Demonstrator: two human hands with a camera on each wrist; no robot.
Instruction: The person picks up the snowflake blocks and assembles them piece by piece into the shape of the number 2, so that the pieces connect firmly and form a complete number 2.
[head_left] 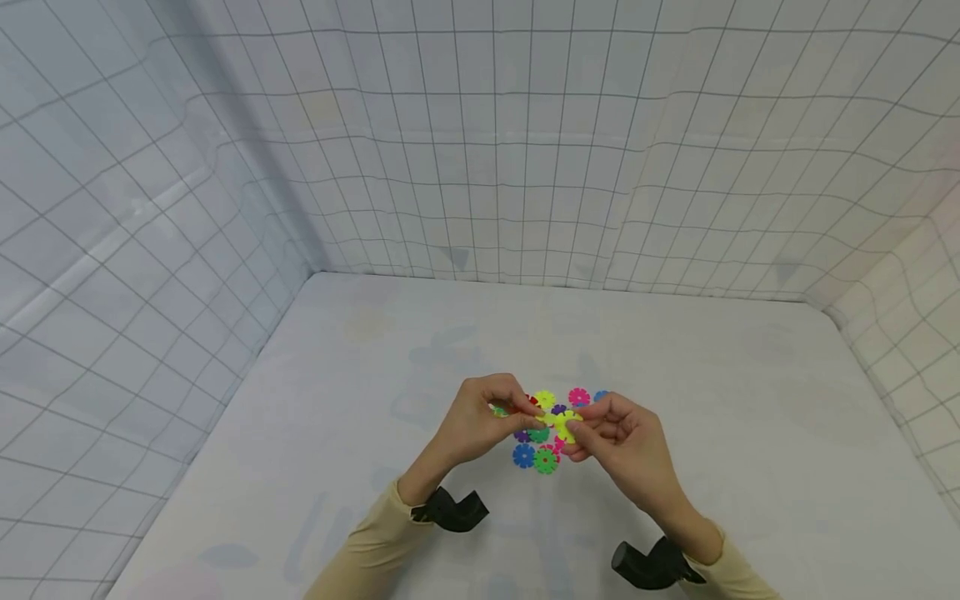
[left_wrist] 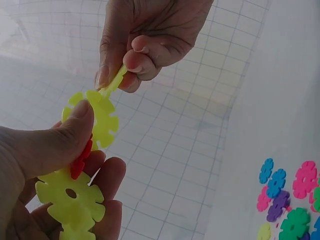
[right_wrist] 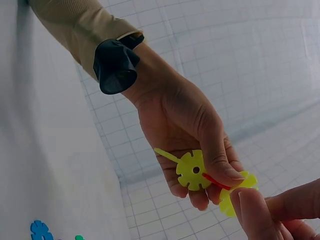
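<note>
Flower-shaped plastic discs with notched rims are joined in a chain between the two hands, above the table. My left hand (head_left: 480,421) pinches it, thumb pressed on a yellow disc (left_wrist: 105,122) beside a red disc (left_wrist: 81,159) seen nearly edge-on. Another yellow disc (left_wrist: 57,197) lies against its fingers, with a further yellow piece (right_wrist: 166,155) sticking out from that one. Between thumb and fingers, my right hand (head_left: 626,437) holds a yellow disc (left_wrist: 119,79) at the chain's other end. This disc meets the neighbouring yellow rim; how deeply the notches interlock cannot be made out.
Loose discs lie on the white table (head_left: 360,358) beneath and behind the hands, including a blue disc (head_left: 523,456), a green disc (head_left: 546,461) and a pink disc (head_left: 579,397). Grid-patterned walls (head_left: 510,167) enclose the back and sides.
</note>
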